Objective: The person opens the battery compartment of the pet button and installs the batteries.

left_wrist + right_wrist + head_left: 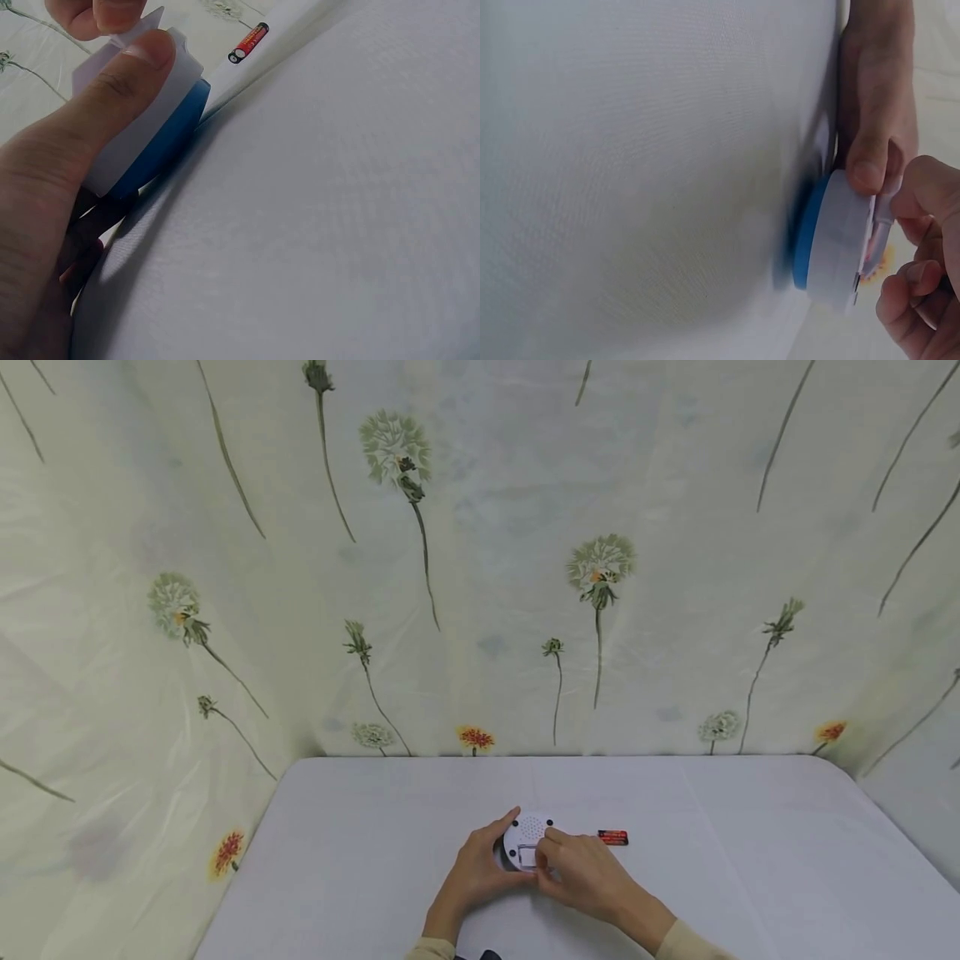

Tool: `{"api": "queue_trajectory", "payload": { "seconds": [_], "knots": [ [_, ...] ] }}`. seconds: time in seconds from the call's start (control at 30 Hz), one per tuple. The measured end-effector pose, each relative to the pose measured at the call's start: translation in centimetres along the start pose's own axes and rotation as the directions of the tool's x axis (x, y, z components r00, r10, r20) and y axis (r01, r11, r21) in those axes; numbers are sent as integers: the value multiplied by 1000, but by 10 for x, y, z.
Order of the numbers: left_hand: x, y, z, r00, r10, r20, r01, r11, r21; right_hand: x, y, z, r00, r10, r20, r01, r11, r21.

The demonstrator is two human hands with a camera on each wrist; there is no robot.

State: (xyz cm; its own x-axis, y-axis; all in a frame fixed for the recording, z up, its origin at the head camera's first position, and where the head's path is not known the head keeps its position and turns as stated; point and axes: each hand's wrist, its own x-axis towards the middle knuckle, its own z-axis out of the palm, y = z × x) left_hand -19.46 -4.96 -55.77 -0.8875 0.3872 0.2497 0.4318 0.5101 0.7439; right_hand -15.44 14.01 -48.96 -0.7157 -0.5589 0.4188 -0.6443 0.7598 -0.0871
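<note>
A round white device (531, 828) with a blue lower part lies face down on the table, its speaker holes, dark feet and rectangular battery compartment upward. My left hand (480, 866) grips it from the left, thumb along the near edge and fingers round the far side. Over the compartment, my right hand (587, 870) pinches a small white battery cover (142, 27), which stands tilted up from the device. The right wrist view shows the cover (881, 225) at the fingertips, partly hidden. Red and black batteries (613, 837) lie side by side to the right of the device.
A white cloth covers the table (360, 827). Behind and beside it hangs a curtain (495, 568) printed with dandelions. Part of a dark object (490, 955) shows at the bottom edge of the head view.
</note>
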Motion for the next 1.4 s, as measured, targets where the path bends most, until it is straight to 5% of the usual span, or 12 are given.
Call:
{"api": "queue_trajectory", "payload": {
  "seconds": [0.67, 0.93, 1.4],
  "knots": [
    [-1, -1, 2, 999, -38, 16, 38, 999, -17, -18, -2, -12, 993, 86, 86, -90, 995, 45],
    [-1, 1, 1, 999, -42, 21, 43, 998, -53, -26, 3, -14, 997, 76, 28, -76, 997, 10],
    [-2, -2, 2, 998, -61, 27, 62, 997, -41, -44, 12, -21, 992, 116, 45, -115, 993, -18]
  ]
}}
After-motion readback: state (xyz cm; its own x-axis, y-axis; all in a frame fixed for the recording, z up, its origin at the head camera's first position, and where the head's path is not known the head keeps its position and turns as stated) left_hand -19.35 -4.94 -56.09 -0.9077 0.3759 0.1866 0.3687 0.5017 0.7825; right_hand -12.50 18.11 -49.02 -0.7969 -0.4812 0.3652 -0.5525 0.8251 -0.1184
